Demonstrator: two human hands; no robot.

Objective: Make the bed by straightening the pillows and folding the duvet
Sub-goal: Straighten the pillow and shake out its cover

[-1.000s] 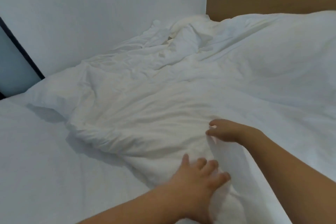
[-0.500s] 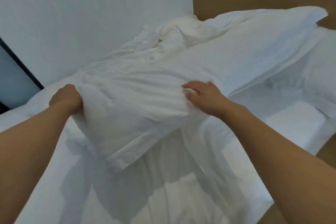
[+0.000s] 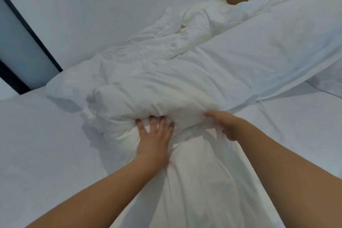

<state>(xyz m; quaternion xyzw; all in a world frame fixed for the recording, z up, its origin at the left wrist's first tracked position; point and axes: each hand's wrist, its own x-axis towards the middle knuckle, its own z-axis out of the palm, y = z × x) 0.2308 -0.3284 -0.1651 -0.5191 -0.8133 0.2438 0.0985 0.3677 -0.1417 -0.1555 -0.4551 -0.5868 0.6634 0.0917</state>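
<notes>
Duvet (image 3: pixel 166 87) heaped mid-bed, bunched toward 11 o'clock; fold barely begun. Left hand (image 3: pixel 153 140) splayed, pressing its near edge; right hand (image 3: pixel 224 126) pinching cloth. Pillow (image 3: pixel 329 81) at 3 o'clock, unstraightened.

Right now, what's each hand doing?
Left hand: open, fingers spread, pressing on the duvet.
Right hand: closed, gripping a duvet fold.

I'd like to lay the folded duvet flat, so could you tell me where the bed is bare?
Bare sheet lies left of the duvet, and a patch lies right, below the pillow. The middle is crowded by bunched duvet and both hands.
</notes>
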